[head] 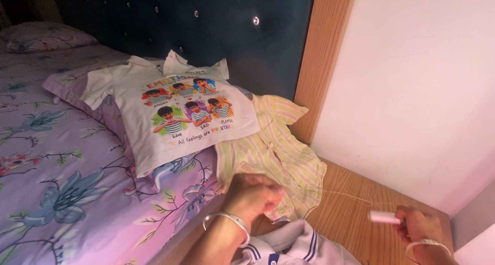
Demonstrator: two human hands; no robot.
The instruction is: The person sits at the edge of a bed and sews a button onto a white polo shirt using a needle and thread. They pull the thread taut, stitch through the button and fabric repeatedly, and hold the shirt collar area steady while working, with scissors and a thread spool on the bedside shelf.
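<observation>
Two hands work at the near edge of the scene. The left hand (pixel 252 195) is closed in a fist on the lower hem of a yellow striped shirt (pixel 273 151), which hangs over the right side of the bed onto a wooden ledge (pixel 350 213). The right hand (pixel 417 225), well apart to the right, pinches a small white spool (pixel 384 217) between its fingers; a thin thread (pixel 356 195) runs from it toward the striped shirt. Each wrist carries a pale bangle. Far and left of the striped shirt, a white printed T-shirt (pixel 175 110) lies flat on a pillow, overlapping the striped shirt's upper edge. The bed carries a purple floral sheet (pixel 56 167). Behind stands a dark tufted headboard (pixel 180 22); a white wall (pixel 417 89) is at right.
</observation>
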